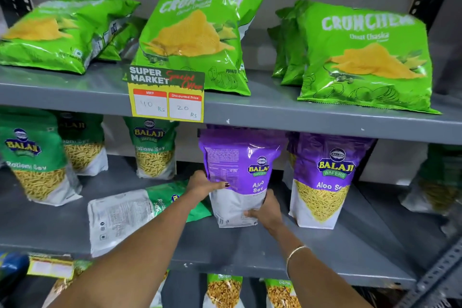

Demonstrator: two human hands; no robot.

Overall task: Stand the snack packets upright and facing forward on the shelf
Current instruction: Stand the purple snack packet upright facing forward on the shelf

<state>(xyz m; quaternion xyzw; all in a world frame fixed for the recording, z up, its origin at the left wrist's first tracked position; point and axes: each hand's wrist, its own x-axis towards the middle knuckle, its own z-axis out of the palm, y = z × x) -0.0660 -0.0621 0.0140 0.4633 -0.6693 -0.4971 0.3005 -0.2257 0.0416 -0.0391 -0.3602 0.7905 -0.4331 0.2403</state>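
A purple Aloo Sev packet stands upright on the middle shelf, twisted so its printed back and part of its front both show. My left hand grips its left edge. My right hand holds its lower right corner. A second purple Aloo Sev packet stands upright to the right, front facing out. A green Ratlami Sev packet lies flat on its face to the left, under my left forearm. Three more Ratlami Sev packets stand upright further left.
The top shelf holds green Crunchem chip bags, some leaning back, and a price card on its front edge. More packets stand on the shelf below. A slotted metal upright runs at the lower right.
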